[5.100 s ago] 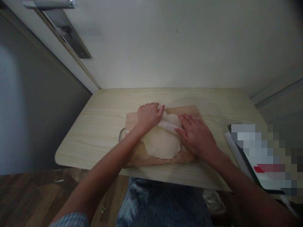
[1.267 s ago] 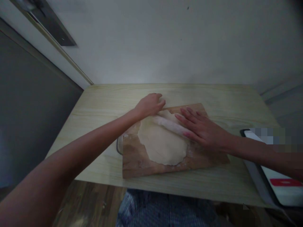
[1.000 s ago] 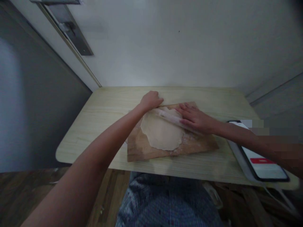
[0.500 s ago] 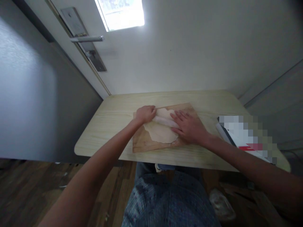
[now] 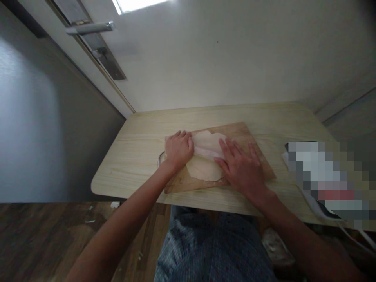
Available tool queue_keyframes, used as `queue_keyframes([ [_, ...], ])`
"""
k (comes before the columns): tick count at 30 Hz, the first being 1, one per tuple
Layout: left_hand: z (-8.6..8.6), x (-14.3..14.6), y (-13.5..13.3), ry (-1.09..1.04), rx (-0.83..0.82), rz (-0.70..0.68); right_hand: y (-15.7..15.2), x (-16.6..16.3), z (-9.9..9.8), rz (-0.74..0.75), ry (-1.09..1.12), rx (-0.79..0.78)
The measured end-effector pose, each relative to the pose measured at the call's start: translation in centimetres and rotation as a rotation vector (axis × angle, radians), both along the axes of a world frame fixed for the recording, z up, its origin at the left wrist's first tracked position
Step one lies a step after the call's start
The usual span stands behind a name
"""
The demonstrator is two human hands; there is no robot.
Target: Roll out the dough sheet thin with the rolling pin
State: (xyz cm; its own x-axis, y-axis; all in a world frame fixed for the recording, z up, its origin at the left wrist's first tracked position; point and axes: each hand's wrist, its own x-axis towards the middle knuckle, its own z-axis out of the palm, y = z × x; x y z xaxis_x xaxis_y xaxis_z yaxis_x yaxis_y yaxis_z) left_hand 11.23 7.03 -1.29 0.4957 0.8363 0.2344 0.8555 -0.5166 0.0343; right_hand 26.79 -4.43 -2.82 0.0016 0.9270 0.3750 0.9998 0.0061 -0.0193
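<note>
A pale rolling pin (image 5: 208,153) lies across a thin sheet of dough (image 5: 204,169) with an uneven edge. Under the dough is a wooden cutting board (image 5: 176,184). My left hand (image 5: 179,149) is closed over the pin's left end, fingers curled down and thumb along its side. On the pin's right part rests my right hand (image 5: 242,164), its fingers stretched out and spread over the pin and dough. Both ends of the pin are hidden under my hands.
The board lies on a light wood table (image 5: 126,156) against a white door (image 5: 205,70) with a metal handle (image 5: 91,28). A blurred-out white and dark object (image 5: 317,168) sits at the table's right. A metal ring (image 5: 160,158) shows at the board's left edge.
The view has tipped down and shifted, so the door window is mostly out of frame. Both hands are still on the rolling pin; my right hand's fingers are spread wider.
</note>
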Motion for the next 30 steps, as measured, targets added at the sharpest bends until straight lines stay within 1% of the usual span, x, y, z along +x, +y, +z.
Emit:
queue_keyframes([
  [3, 0.0, 0.4, 0.6, -0.022, 0.002, 0.013, 0.2, 0.2, 0.1, -0.009, -0.003, -0.030],
  [7, 0.2, 1.1, 1.4, -0.054, -0.030, 0.026, 0.6, 0.8, 0.5, 0.021, -0.018, -0.091],
  [12, 0.6, 2.2, 2.7, -0.033, -0.143, 0.079, 1.9, 1.8, 1.2, 0.054, 0.020, -0.203],
  [17, 0.8, 3.6, 4.5, 0.010, -0.274, 0.144, 3.2, 3.1, 0.6, 0.082, 0.112, -0.262],
  [20, 0.9, 4.6, 5.7, 0.015, -0.310, 0.141, 4.0, 3.8, 0.3, 0.064, 0.157, -0.272],
  [24, 0.9, 6.0, 7.5, 0.014, -0.339, 0.128, 5.2, 4.5, 0.3, -0.004, 0.187, -0.297],
  [26, 0.9, 6.6, 8.2, 0.007, -0.328, 0.111, 5.7, 4.7, 0.3, -0.025, 0.209, -0.296],
  [30, 0.8, 7.2, 8.9, -0.035, -0.261, 0.096, 6.2, 4.8, 0.0, -0.036, 0.235, -0.209],
])
